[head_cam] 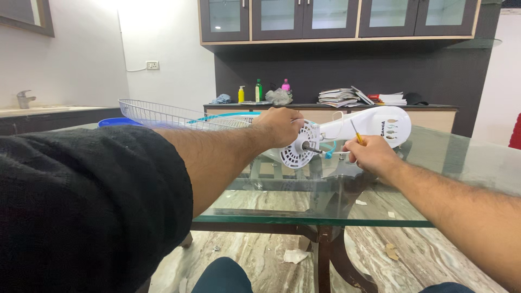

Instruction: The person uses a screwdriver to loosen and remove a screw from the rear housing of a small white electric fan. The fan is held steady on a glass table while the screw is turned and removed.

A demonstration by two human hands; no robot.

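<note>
A white table fan body [374, 127] lies on its side on the glass table [325, 217], its round vented motor housing [297, 152] and bare shaft facing me. My left hand [281, 126] grips the top of the motor housing. My right hand [370, 155] holds a thin yellow-handled screwdriver [356, 132] close to the fan's neck, just right of the shaft. A white wire fan guard [168, 115] with a blue rim lies behind my left forearm, partly hidden by it.
A dark counter [336, 107] at the back carries bottles, a cloth, stacked papers and a cap, with glass-door cabinets above. A sink with a tap [23, 99] is at far left. Paper scraps lie on the marble floor [293, 255] under the table.
</note>
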